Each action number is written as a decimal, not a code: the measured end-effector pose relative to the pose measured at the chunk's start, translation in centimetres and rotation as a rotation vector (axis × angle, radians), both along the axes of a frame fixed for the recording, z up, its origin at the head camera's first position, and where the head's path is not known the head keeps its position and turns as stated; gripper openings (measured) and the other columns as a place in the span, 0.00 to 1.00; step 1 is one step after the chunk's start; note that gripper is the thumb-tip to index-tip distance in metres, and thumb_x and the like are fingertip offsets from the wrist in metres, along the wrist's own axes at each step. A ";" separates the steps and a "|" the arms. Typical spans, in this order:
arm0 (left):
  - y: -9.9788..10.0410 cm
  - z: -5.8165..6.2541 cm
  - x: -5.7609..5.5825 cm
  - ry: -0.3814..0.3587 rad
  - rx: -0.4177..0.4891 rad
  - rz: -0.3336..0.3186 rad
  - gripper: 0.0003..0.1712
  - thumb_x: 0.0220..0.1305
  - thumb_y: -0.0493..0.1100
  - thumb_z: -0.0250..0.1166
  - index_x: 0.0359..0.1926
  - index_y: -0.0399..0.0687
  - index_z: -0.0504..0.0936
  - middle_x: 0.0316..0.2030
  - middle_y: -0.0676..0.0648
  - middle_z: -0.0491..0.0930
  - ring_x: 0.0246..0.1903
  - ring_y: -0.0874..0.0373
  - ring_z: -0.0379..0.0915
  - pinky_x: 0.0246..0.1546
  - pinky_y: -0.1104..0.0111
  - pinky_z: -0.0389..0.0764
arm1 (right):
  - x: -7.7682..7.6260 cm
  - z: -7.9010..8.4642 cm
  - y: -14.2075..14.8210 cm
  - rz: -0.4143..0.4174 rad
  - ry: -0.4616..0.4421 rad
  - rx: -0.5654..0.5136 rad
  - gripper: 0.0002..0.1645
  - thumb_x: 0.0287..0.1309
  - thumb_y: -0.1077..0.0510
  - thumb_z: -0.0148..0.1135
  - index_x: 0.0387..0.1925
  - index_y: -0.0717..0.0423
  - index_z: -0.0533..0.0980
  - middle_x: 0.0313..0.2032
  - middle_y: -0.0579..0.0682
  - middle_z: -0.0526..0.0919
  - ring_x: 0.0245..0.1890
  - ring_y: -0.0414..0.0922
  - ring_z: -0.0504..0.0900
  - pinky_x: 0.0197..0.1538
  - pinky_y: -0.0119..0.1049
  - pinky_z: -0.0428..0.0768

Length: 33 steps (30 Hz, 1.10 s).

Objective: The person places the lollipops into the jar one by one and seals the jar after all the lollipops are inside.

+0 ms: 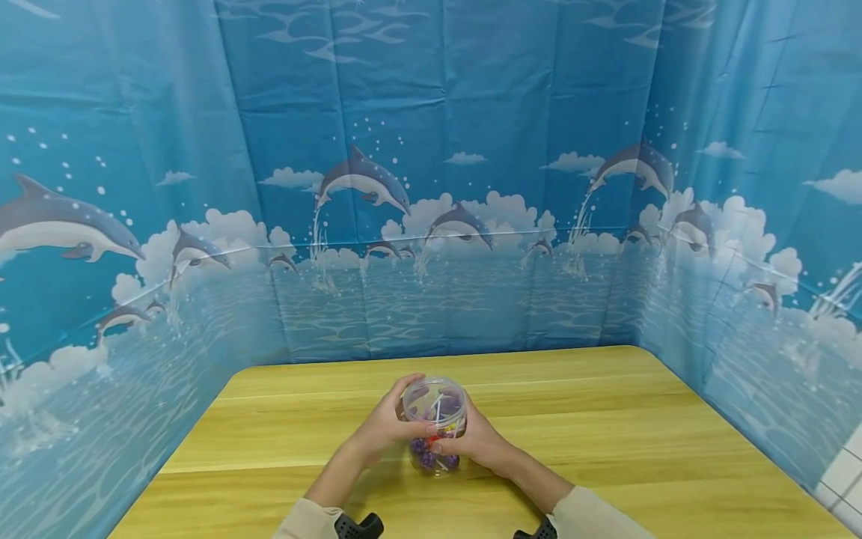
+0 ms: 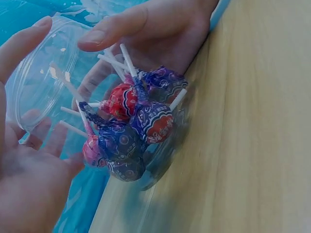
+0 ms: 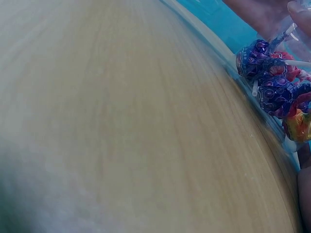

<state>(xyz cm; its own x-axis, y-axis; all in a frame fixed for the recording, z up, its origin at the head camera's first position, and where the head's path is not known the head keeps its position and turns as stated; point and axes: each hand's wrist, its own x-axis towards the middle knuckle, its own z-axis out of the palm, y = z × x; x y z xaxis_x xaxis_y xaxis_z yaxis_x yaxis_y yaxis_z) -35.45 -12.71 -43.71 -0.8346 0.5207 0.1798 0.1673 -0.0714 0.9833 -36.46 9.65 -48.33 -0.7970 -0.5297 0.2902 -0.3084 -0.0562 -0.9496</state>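
A clear plastic jar (image 1: 431,389) stands on the table in front of me, its round mouth facing up with no lid on it. Several wrapped lollipops lie inside, most in purple wrappers (image 2: 120,141), with a red one (image 2: 121,101) and a yellow-orange one (image 3: 298,127) among them. White sticks (image 2: 128,60) poke up toward the mouth. My left hand (image 1: 385,430) grips the jar's left side, thumb across the near wall. From the right side, my right hand (image 1: 481,442) holds it too, its thumb just below the left one.
The yellow wood-grain table (image 1: 572,404) spreads around the jar on all sides. Behind it and along both sides hangs a blue curtain (image 1: 417,307) printed with dolphins. White tiles (image 1: 845,471) show at the lower right.
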 end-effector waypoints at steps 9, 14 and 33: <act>0.1 -0.3 0.0 0.027 0.013 0.015 0.60 0.61 0.40 0.77 0.82 0.49 0.47 0.72 0.36 0.60 0.66 0.35 0.65 0.58 0.57 0.78 | 0.1 0.0 0.0 0.007 -0.014 -0.002 0.61 0.58 0.56 0.76 0.80 0.44 0.46 0.68 0.62 0.67 0.63 0.53 0.72 0.59 0.44 0.78; 0.7 -0.3 0.3 0.088 -0.050 0.107 0.63 0.55 0.44 0.81 0.81 0.50 0.48 0.73 0.38 0.57 0.64 0.36 0.67 0.57 0.56 0.78 | 0.2 0.2 0.1 -0.005 -0.011 0.003 0.61 0.57 0.55 0.77 0.80 0.45 0.47 0.68 0.63 0.66 0.62 0.53 0.73 0.59 0.44 0.78; 0.1 -0.6 -0.1 0.019 0.080 0.024 0.53 0.58 0.37 0.79 0.77 0.41 0.55 0.69 0.34 0.62 0.66 0.34 0.65 0.56 0.59 0.79 | 0.2 0.2 0.0 -0.020 -0.024 0.010 0.58 0.59 0.58 0.74 0.80 0.45 0.47 0.65 0.59 0.69 0.61 0.53 0.74 0.60 0.44 0.78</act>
